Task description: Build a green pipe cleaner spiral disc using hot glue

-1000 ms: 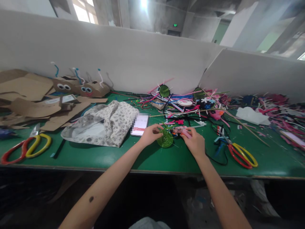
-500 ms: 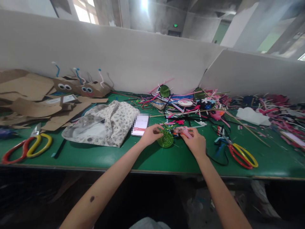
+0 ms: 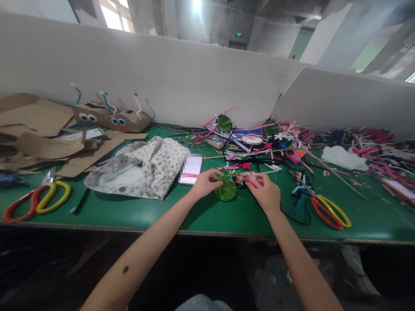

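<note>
My left hand [image 3: 209, 181] is closed, its thumb and fingertips pinching the thin green strips at the upper left edge of a round green coiled disc [image 3: 226, 190]. The disc shows ring after ring and sits just above or on the green table; I cannot tell which. My right hand [image 3: 266, 192] is closed round a pink object [image 3: 254, 179] shaped like a small glue gun, its narrower end pointing left to the disc. Small dark and orange bits lie between the two hands. A phone [image 3: 190, 170] lies just beyond my left wrist.
Red-and-yellow scissors [image 3: 329, 211] lie at right, and another pair of scissors [image 3: 35, 201] at far left. A patterned cloth bag [image 3: 142, 168] and cut cardboard [image 3: 48, 147] cover the left side. Pipe cleaners [image 3: 256, 142] heap along the back, before a white partition [image 3: 181, 73].
Both hands stay almost in place. The green disc appears to have turned or shifted very slightly; the grips look the same.
</note>
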Demonstrator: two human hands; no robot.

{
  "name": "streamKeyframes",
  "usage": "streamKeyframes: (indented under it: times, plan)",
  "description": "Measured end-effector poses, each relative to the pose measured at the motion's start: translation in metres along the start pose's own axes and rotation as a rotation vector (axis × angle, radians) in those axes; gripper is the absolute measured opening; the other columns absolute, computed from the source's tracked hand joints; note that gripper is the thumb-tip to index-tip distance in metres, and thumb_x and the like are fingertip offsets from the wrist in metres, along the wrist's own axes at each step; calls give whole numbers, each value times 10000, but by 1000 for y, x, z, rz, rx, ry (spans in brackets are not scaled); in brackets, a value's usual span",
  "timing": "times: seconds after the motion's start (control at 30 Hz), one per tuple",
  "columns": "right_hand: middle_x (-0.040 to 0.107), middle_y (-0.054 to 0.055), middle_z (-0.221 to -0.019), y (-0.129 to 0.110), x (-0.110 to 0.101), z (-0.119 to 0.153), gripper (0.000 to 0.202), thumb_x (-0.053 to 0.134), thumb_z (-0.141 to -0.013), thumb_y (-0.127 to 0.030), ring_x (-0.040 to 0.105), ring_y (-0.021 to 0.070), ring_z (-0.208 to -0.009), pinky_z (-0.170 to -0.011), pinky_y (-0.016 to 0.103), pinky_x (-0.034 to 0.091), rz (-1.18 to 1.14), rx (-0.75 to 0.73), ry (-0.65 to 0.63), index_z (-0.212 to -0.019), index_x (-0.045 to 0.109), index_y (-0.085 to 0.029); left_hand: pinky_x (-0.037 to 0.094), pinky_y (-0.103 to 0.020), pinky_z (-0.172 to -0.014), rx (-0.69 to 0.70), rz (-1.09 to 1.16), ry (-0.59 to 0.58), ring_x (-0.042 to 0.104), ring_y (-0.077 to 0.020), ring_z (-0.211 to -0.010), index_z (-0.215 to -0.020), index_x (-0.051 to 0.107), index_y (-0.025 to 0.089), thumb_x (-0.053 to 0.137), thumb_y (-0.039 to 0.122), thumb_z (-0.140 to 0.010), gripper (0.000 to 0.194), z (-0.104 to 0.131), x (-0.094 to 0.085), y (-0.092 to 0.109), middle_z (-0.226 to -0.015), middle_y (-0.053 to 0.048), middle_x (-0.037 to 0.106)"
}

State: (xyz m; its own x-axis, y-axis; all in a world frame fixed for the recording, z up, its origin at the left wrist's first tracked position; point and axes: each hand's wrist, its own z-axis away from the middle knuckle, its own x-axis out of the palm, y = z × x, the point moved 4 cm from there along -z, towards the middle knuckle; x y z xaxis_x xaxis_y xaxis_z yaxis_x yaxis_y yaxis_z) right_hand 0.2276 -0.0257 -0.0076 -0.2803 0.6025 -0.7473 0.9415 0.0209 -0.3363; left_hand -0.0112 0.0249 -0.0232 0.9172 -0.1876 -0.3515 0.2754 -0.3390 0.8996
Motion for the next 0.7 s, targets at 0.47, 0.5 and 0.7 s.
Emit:
streamKeyframes:
  times: [0.47, 0.5, 0.7]
  plan:
    - [715, 43, -788, 0, 0, 1, 379, 665, -729, -503, 645, 225, -664, -579, 278, 387, 28, 24, 2, -980, 606, -226, 504, -258, -686, 18, 16, -26, 635, -162, -714, -910, 684, 194, 713, 249, -699, 220, 1, 0, 1, -708, 9, 629]
    - [712, 42, -784, 0, 0, 1, 376, 665, -730, -500, 640, 223, -663, -579, 279, 387, 31, 23, 5, -979, 607, -225, 504, -258, -685, 16, 17, -28, 635, -163, -714, -909, 683, 193, 713, 249, -699, 220, 1, 1, 1, -710, 7, 631]
    - [687, 111, -922, 0, -6, -1, 341, 631, -775, -494, 605, 287, -868, -666, 347, 441, 22, -45, 66, -952, 649, -203, 511, -260, -682, 20, 31, -58, 632, -158, -702, -917, 686, 192, 711, 255, -702, 226, 1, 2, 4, -709, 6, 633]
